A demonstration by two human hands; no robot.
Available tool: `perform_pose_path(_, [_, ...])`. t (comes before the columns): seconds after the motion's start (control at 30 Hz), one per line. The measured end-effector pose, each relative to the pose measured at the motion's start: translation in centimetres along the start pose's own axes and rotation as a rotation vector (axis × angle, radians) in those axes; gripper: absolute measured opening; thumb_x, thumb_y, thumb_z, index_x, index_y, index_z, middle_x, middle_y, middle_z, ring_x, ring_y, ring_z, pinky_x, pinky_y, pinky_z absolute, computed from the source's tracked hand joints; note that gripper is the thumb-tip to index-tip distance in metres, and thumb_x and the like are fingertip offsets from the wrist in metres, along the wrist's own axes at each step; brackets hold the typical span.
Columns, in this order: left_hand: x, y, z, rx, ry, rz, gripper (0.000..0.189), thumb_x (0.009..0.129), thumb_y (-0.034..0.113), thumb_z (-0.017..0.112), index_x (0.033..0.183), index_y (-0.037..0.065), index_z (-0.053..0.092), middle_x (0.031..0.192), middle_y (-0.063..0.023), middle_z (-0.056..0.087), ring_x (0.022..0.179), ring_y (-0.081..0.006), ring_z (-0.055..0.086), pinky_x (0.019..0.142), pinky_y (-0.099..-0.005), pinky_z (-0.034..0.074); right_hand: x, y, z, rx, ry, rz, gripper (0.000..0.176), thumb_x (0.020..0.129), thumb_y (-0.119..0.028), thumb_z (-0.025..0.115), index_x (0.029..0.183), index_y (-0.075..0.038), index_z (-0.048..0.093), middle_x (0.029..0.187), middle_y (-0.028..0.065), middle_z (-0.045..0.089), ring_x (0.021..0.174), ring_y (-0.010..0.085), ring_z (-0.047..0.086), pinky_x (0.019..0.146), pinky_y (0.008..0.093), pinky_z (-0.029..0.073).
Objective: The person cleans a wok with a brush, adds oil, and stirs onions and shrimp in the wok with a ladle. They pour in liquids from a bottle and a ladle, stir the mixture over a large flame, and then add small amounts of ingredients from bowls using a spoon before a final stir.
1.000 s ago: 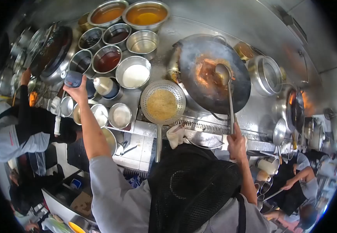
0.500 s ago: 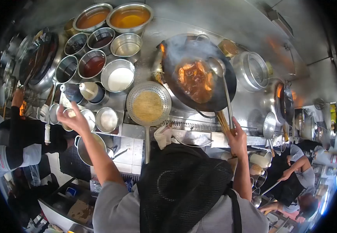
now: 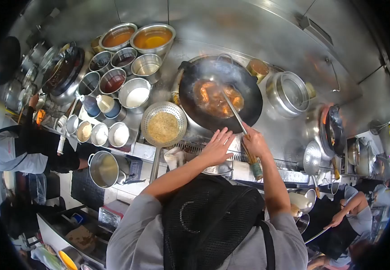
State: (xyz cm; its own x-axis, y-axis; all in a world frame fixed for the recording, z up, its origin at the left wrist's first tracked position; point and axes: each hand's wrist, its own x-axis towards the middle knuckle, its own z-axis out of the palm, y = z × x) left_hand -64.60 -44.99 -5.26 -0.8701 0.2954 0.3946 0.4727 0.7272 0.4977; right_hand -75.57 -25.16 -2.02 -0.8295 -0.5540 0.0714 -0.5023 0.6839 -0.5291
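The black wok (image 3: 249,103) sits on the burner, with reddish-brown sauce and orange pieces of food (image 3: 219,96) steaming inside it. My right hand (image 3: 254,143) is closed around the handle of a long metal ladle (image 3: 233,105). The ladle slants into the middle of the wok, its bowl hidden in the sauce and steam. Below my fist its handle ends in a green-wrapped grip (image 3: 256,171). My left hand (image 3: 217,146) is open with fingers outstretched, palm down, right at the wok's near rim. Left of the wok lies a perforated strainer (image 3: 145,121) holding pale brown bits.
Metal pots of sauce (image 3: 112,83), bowls of white powder (image 3: 119,134) and squeeze bottles (image 3: 107,105) crowd the left. Stacked metal pots (image 3: 289,92) stand right of the wok, near another perforated strainer (image 3: 312,157). Co-workers (image 3: 22,150) stand at both sides.
My left hand has come from over the seasoning bowls at the left to the wok's near rim. The ladle has moved from the wok's right side into the sauce. The view has shifted slightly.
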Motion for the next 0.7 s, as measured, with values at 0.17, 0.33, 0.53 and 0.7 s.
perform_pose_path(0.17, [0.2, 0.3, 2.4, 0.222, -0.011, -0.147, 0.069, 0.085, 0.030, 0.065, 0.141, 0.001, 0.038, 0.130, -0.0145, 0.050, 0.129, -0.0322, 0.041, 0.115, -0.0485, 0.025, -3.7, 3.0, -3.2, -0.175, -0.064, -0.096, 0.058, 0.081, -0.002, 0.053, 0.136, -0.020, 0.054, 0.090, 0.0175, 0.063, 0.081, 0.0389, 0.064, 0.072, 0.0474, 0.052])
perform_pose_path(0.33, [-0.4, -0.5, 2.7, 0.265, -0.022, -0.229, 0.062, 0.089, 0.024, 0.060, 0.143, 0.003, 0.037, 0.127, -0.0175, 0.049, 0.125, -0.0347, 0.044, 0.116, -0.0496, 0.024, -8.1, 7.4, -5.2, -0.193, -0.018, -0.022, 0.063, 0.080, 0.000, 0.053, 0.138, -0.025, 0.052, 0.094, 0.0178, 0.061, 0.082, 0.0391, 0.063, 0.072, 0.0482, 0.051])
perform_pose_path(0.53, [-0.1, -0.1, 3.2, 0.264, -0.033, -0.281, 0.065, 0.089, 0.024, 0.061, 0.145, 0.003, 0.036, 0.130, -0.0183, 0.048, 0.127, -0.0361, 0.042, 0.116, -0.0518, 0.023, -10.9, 9.6, -6.3, -0.018, 0.087, 0.071, 0.062, 0.080, 0.002, 0.057, 0.138, -0.019, 0.052, 0.086, 0.0185, 0.059, 0.079, 0.0372, 0.061, 0.070, 0.0451, 0.050])
perform_pose_path(0.7, [3.4, 3.5, 0.4, 0.085, 0.139, -0.249, 0.083, 0.080, 0.021, 0.072, 0.148, 0.003, 0.029, 0.142, -0.0200, 0.038, 0.139, -0.0391, 0.029, 0.117, -0.0549, 0.020, -9.3, 1.7, -10.3, 0.790, -0.092, 0.337, 0.026, 0.089, -0.002, 0.059, 0.114, -0.005, 0.066, 0.070, 0.0054, 0.058, 0.056, 0.0156, 0.056, 0.054, 0.0295, 0.046])
